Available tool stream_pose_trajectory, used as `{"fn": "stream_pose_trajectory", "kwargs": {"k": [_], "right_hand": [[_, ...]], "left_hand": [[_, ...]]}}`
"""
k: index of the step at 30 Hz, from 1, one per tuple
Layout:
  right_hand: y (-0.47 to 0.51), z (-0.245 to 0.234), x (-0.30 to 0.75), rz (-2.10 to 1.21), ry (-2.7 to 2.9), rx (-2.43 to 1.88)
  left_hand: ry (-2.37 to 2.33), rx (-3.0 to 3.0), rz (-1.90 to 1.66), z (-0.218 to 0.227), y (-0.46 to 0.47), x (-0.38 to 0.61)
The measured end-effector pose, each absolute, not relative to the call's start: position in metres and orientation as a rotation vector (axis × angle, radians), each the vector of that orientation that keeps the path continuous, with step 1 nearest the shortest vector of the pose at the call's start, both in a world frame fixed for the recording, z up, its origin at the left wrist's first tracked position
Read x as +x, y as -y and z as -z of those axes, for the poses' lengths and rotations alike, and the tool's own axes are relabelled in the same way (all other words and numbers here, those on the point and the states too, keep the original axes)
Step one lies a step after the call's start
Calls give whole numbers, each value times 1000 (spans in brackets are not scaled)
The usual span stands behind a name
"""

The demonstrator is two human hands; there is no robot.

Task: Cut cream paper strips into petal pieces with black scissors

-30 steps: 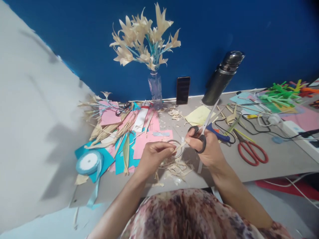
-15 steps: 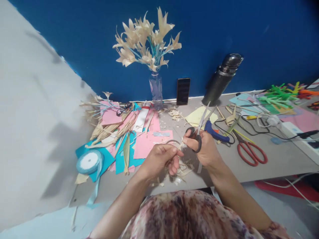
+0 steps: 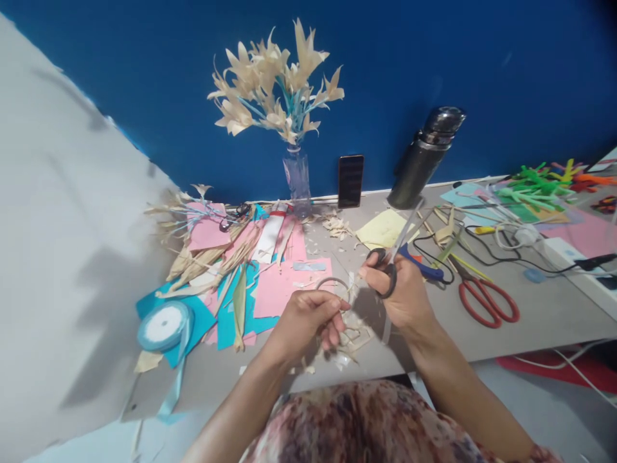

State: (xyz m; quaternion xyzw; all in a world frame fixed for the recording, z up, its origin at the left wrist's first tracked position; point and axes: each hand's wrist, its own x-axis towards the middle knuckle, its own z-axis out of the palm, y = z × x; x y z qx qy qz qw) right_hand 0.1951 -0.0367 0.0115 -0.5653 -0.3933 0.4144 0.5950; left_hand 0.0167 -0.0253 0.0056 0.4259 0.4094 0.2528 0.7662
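Note:
My right hand grips black-handled scissors, their blades pointing up and away over the grey table. My left hand is closed in a pinch on a thin strip of dried husk, held just left of the scissor handles. The two hands nearly touch above a heap of pale husk scraps near the table's front edge. A clear tape ring lies just behind my left hand.
Pink and blue paper sheets, husk leaves and a blue ribbon spool lie to the left. A vase of husk flowers, a phone and a dark flask stand at the blue wall. Red scissors, a glue gun and cables lie to the right.
My left hand has curled tighter on the husk strip and dropped slightly. The scissors stay in my right hand, tilting a little as the view shifts.

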Motion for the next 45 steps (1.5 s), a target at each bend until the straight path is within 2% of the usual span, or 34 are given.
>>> {"fn": "stream_pose_trajectory", "kwargs": {"k": [4,9,16,26,33,39,45], "right_hand": [[31,-1,196,-1018,835,-1234],[35,-5,188,-1150,993,-1297],[33,-6,183,-1080,994,-1398],[30,0,182,-1126,968,-1332],[33,-6,177,-1223,980,-1369],[40,-2,175,-1425,908,-1259],[40,-6,180,-1191,995,-1345]], "left_hand": [[-815,839,-597,-7,22,15],[-783,842,-618,-5,17,19],[-885,943,-641,0,12,22],[-881,860,-618,-3,9,16],[-894,1045,-592,-11,13,17],[-1030,1059,-707,-9,10,17],[-939,1195,-582,-12,15,21]]}}
